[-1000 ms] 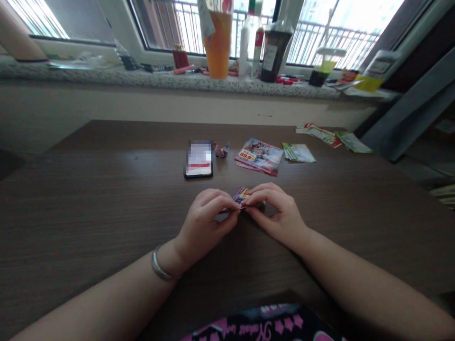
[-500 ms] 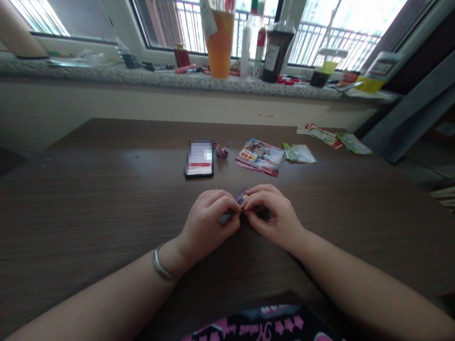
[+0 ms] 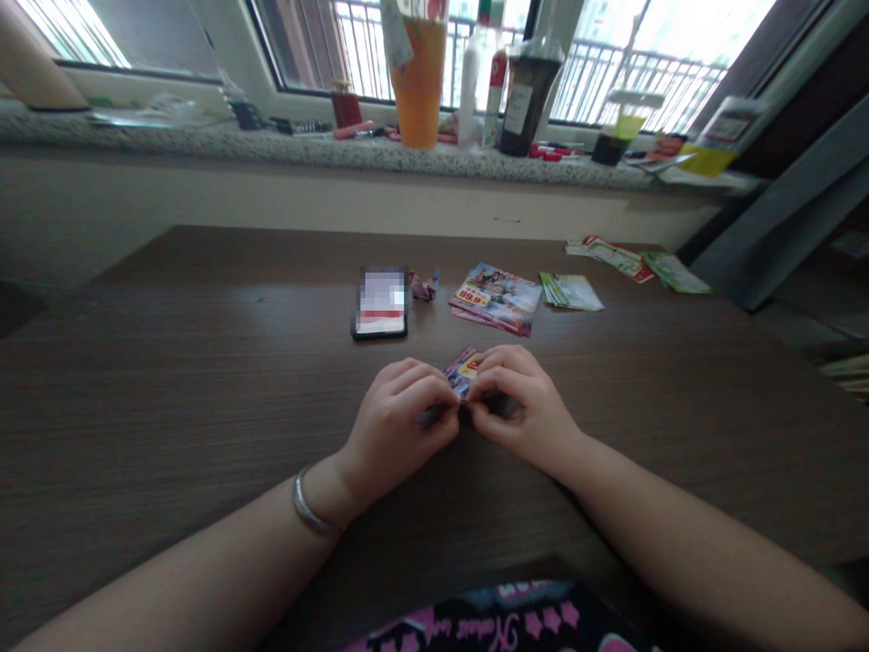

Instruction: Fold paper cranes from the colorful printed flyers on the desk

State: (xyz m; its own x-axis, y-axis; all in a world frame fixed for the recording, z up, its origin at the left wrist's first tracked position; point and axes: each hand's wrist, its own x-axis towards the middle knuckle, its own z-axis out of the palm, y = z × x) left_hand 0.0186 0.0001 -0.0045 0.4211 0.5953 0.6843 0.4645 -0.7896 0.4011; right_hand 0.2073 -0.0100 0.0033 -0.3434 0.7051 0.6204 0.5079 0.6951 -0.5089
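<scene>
Both hands pinch a small piece of colourful printed paper (image 3: pixel 462 373) over the middle of the table. My left hand (image 3: pixel 405 412) grips its near left side between thumb and fingers. Opposite it, my right hand (image 3: pixel 520 398) has thumb and fingertips closed on the right side. The fingers cover much of the paper, so its full shape is hidden. Beyond the hands lie a small folded paper piece (image 3: pixel 424 286) and a stack of square printed flyers (image 3: pixel 501 299) with "89.9" on the top sheet.
A phone (image 3: pixel 381 303) with a blurred screen lies left of the folded piece. Green-and-white paper slips (image 3: pixel 574 292) and more strips (image 3: pixel 617 258) are at the back right. Along the windowsill (image 3: pixel 367 161) stand an orange drink cup (image 3: pixel 419 86), a dark drink cup (image 3: pixel 528 100) and bottles.
More of the printed paper shows between the hands, its face tilted up toward me. My right fingers have shifted slightly upward; my left hand is nearly still.
</scene>
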